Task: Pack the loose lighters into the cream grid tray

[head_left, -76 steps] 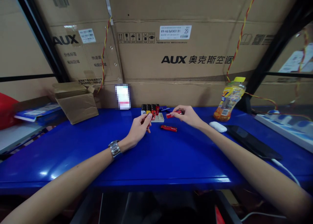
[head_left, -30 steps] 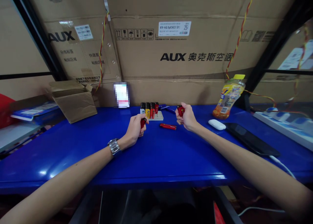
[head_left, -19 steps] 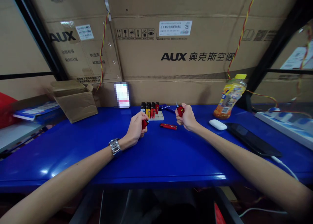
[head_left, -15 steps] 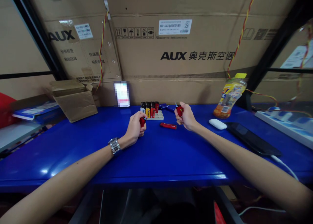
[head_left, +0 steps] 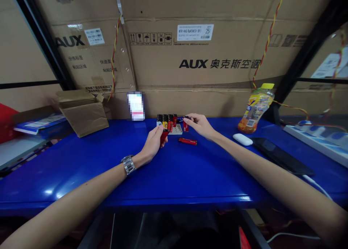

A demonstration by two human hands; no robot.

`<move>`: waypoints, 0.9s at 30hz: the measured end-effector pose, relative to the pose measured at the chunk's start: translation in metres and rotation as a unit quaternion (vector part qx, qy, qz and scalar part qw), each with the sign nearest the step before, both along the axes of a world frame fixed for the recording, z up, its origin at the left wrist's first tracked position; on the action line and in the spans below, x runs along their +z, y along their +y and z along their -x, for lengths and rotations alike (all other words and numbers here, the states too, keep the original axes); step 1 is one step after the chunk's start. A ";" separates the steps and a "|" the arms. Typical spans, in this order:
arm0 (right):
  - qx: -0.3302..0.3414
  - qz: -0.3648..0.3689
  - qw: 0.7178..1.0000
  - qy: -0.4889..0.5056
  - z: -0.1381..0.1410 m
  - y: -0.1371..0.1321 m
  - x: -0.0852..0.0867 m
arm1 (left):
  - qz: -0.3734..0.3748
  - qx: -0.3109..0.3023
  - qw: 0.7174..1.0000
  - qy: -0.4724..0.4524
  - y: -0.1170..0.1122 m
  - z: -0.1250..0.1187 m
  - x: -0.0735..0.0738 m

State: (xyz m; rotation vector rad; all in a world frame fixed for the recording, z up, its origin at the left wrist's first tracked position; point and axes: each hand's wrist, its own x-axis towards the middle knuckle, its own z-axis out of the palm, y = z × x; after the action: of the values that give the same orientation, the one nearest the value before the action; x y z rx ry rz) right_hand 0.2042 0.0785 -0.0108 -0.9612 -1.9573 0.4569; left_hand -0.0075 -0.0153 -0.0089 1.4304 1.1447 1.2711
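My left hand (head_left: 154, 142) is closed around a red lighter (head_left: 164, 136), just in front of a white compartment tray (head_left: 178, 130). Upright lighters (head_left: 165, 120) in white, yellow, red and black fill the tray's left and back part, and bare slots show at its front right. At the tray's right side my right hand (head_left: 200, 125) pinches another red lighter (head_left: 186, 125) by its black top, holding it upright. One more red lighter (head_left: 187, 141) lies flat on the blue table between the hands. Behind the right hand, dark blue lighters (head_left: 179, 120) are partly hidden.
A tilted cardboard box (head_left: 83, 113) and a lit phone (head_left: 136, 106) stand at the back left. To the right are a drink bottle (head_left: 255, 109), a white earbud case (head_left: 243, 139), a black device (head_left: 281, 156) with a cable, and a white box (head_left: 320, 142). Large cartons wall the back.
My right hand has moved left to the tray's side, turning its lighter upright in a fingertip pinch. My left hand has shifted slightly right with its lighter.
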 end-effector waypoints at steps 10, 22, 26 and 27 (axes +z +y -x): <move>0.010 -0.022 0.999 -0.041 0.030 0.030 -0.009 | -0.104 0.020 0.978 0.178 0.011 0.005 -0.010; 0.026 -0.043 0.996 -0.072 0.031 0.029 -0.005 | -0.084 0.003 0.990 0.109 0.021 0.006 -0.021; 0.003 -0.062 0.997 -0.044 0.030 0.021 -0.001 | -0.099 0.009 0.989 0.106 0.021 0.006 -0.022; -0.001 -0.068 0.997 -0.034 0.030 0.017 0.002 | -0.106 0.012 0.989 0.107 0.022 0.006 -0.024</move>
State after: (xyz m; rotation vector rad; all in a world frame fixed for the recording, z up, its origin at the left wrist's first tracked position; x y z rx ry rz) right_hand 0.1741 0.0953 -0.0092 -0.9027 -2.0202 0.2883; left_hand -0.0139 0.0067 -0.0325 1.7490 1.1969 1.3110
